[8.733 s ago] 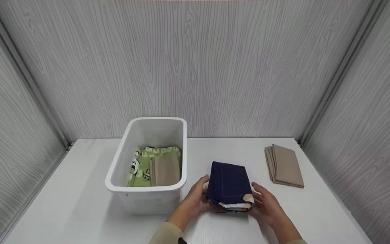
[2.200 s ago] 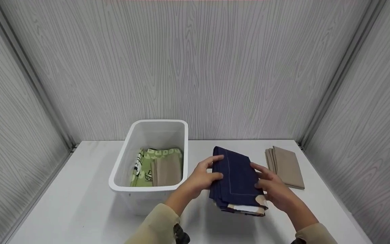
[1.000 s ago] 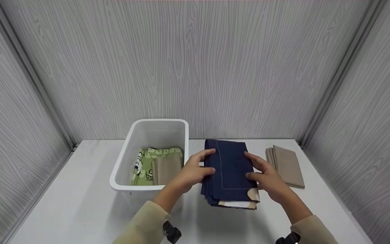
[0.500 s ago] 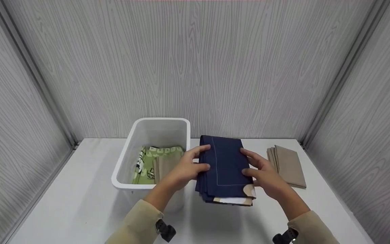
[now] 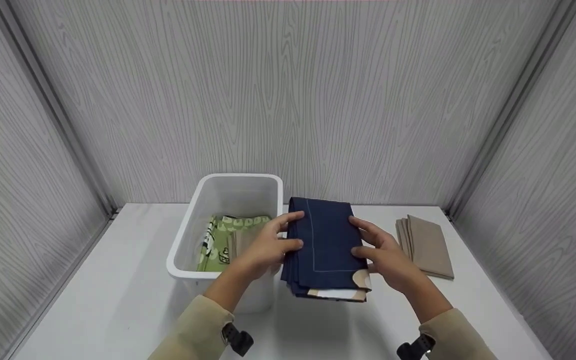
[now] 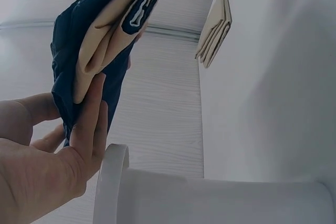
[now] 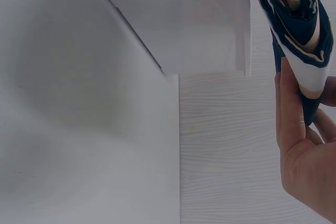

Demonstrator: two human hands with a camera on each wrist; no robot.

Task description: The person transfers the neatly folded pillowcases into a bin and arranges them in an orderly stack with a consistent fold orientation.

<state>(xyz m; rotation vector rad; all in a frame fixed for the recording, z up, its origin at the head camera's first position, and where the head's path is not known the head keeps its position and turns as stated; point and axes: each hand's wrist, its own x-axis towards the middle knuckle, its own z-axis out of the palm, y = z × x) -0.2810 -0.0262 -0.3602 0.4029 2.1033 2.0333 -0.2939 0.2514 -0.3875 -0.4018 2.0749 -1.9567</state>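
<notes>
A folded navy cloth [image 5: 330, 240], with tan and white patches along its near edge, is held up above the table between both hands. My left hand [image 5: 263, 247] grips its left side, thumb and a finger on the top face and other fingers underneath, as the left wrist view shows. On the opposite side my right hand [image 5: 385, 255] grips it the same way. In the left wrist view the layered cloth edge [image 6: 105, 35] is tan and navy. The right wrist view shows rolled layers [image 7: 299, 24] at the cloth's end.
Left of the cloth stands a white plastic bin [image 5: 180, 240], its rim close to the left hand. Inside lie a green printed cloth [image 5: 213, 250] and a partly covered tan cloth [image 5: 245, 237]. Another folded tan cloth [image 5: 428, 245] lies at the table's right. Grey wood-grain panels [image 5: 288, 100] enclose the table.
Both hands have lifted the navy cloth off the table since the earliest frame. Over the last second it has shifted left and slightly away, toward the bin, in both hands' grip.
</notes>
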